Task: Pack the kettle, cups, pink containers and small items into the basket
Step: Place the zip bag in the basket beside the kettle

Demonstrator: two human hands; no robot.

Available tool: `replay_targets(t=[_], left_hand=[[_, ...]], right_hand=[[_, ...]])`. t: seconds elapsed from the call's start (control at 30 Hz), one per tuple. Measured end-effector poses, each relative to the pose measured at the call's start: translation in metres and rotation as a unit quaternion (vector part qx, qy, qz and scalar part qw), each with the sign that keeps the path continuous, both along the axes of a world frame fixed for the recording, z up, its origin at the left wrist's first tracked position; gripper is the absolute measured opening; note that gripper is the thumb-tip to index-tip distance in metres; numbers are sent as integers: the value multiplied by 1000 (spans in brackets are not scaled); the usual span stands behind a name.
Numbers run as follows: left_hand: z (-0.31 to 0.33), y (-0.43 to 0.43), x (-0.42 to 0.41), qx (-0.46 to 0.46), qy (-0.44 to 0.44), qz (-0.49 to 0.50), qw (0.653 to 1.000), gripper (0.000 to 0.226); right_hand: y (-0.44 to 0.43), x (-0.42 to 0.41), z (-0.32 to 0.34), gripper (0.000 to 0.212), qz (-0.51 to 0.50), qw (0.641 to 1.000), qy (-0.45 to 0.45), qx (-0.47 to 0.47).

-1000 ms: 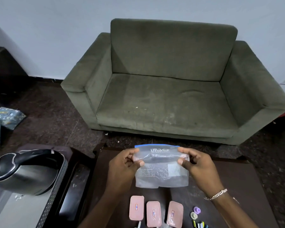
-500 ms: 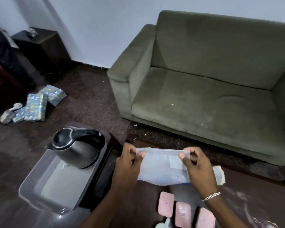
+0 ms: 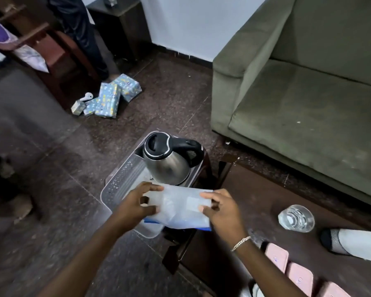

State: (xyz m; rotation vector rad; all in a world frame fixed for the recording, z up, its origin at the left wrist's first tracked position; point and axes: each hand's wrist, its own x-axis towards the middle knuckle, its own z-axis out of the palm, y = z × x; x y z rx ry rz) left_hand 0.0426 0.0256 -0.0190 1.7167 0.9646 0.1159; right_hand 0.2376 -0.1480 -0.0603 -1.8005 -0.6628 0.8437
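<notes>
Overhead, steel kettle (image 3: 166,163), black lid, upright.

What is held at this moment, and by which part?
A clear zip bag, held flat over the basket: left hand pinches its left edge, right hand its right edge.

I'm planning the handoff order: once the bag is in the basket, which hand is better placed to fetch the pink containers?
Probably the right hand. The pink containers lie low on the person's right, just past that wrist; the left hand is across the plastic bag, over the basket.
</notes>
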Motion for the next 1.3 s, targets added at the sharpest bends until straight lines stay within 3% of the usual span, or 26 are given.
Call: replay_targets(t=[0.1,0.27,0.43,0.53,0.7,0.93,1.3], left_hand=[[-11,33,-22,66,74,-6,995,25],[-38,72,-42,183,180,-20,966,23],[-62,92,-49,219,216,-64,949,34],[-76,97,-50,218,258,-74,938,39],[-91,87,-52,343,333,-129,869,50],[-99,73,-39,316,299,-255,864,57],[-113,76,-40,310,359,-294,830,69]], right_hand=[[22,-34,-11,23,70,996,-13,-46],[62,-82,-26,22,149,979,-98,-100],[98,-106,-40,28,284,897,-264,-212],[109,-113,-45,26,297,862,-325,-251],[118,-111,-52,26,332,822,-376,-271],[125,-113,-60,25,355,829,-395,-177],[130,-115,-65,27,404,805,-369,-230]])
